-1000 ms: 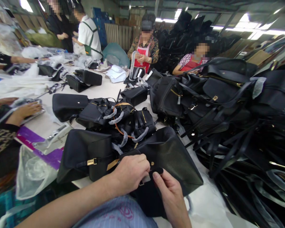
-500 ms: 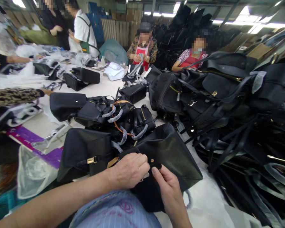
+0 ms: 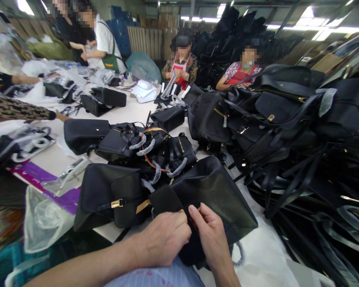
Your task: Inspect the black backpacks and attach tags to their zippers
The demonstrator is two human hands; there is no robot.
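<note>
Two digits, thumb and forefinger, of the right hand pinched on the upper edge of a black piece, in front of the lap. Just beside, fingers of the left hand curled tight, knuckles up, at the lower edge of a black flap; a glint of gold at the fingertips, but impossible to tell what is inside that grip. Directly behind both hands, a large black bag lying on the table, broad side slanting away to the right. To the left of the flap, another black bag with a gold buckle and, near that, a tan tag. Farther back, a cluster of small black bags with plastic-wrapped handles and a tan strap looped among them. At the left, a clear plastic bag against a purple sheet, and beyond, a leopard-patterned sleeve reaching in. At the right, a tangled heap of black bags with long straps. Across the table, two co-workers in red aprons; back left, a person in a white shirt, standing.
</note>
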